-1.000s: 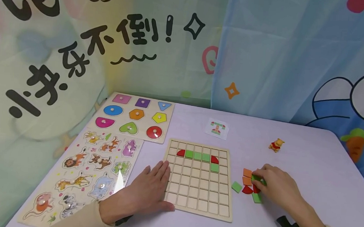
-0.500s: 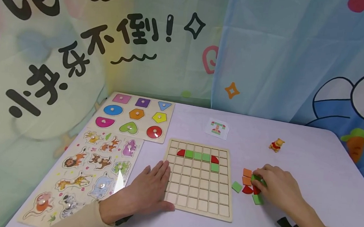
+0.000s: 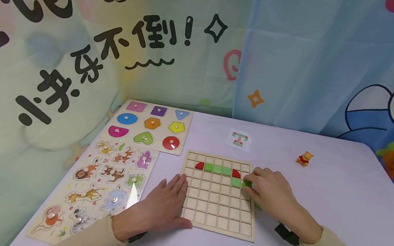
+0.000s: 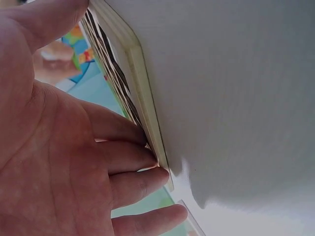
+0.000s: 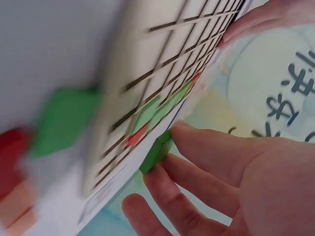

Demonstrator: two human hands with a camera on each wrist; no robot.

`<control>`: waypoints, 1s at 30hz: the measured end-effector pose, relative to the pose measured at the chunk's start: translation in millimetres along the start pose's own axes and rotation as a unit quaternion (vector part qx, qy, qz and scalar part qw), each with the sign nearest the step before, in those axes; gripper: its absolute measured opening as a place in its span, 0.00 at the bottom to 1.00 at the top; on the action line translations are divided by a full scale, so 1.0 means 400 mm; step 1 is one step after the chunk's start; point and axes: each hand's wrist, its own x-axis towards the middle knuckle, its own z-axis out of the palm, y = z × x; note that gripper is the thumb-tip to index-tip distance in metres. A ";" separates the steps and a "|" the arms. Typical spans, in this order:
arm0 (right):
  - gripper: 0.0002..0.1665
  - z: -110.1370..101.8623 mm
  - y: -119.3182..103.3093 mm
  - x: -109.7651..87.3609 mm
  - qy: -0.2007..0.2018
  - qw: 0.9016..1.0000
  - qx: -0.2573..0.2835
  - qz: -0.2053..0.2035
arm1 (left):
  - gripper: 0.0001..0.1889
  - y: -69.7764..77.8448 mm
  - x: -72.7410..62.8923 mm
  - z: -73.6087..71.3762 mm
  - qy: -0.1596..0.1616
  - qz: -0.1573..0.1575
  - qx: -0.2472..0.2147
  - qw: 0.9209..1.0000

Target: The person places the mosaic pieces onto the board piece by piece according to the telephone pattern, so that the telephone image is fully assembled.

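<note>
My left hand (image 3: 165, 202) lies flat with straight fingers against the left edge of the wooden grid board (image 3: 211, 218). In the left wrist view, its fingertips touch the board's side. Between thumb and fingers, my right hand (image 3: 274, 190) pinches a green block (image 5: 157, 150), which shows a seam across it in the right wrist view. That hand is over the board's right edge. One row of the grid holds green squares (image 3: 217, 169) between a left red quarter-round (image 3: 199, 165) and a right red quarter-round (image 3: 236, 173). Below the latter sits another green square (image 3: 236, 182).
Loose green (image 5: 66, 118), red (image 5: 12, 150) and orange pieces (image 5: 19, 206) lie right of the board, mostly hidden in the head view. A pattern card (image 3: 238, 140) and bear figurine (image 3: 304, 159) stand farther back. Shape (image 3: 160, 136) and animal puzzles (image 3: 92, 180) lie left.
My right hand has moved left and away from me, from the loose pieces to the board's right edge, carrying green. My left hand stays at the board; the head view has shifted slightly.
</note>
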 end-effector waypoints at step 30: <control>0.07 0.103 -0.215 0.251 -0.057 0.996 0.019 -0.059 | 0.56 0.002 -0.002 -0.008 -0.008 0.001 0.023 1.000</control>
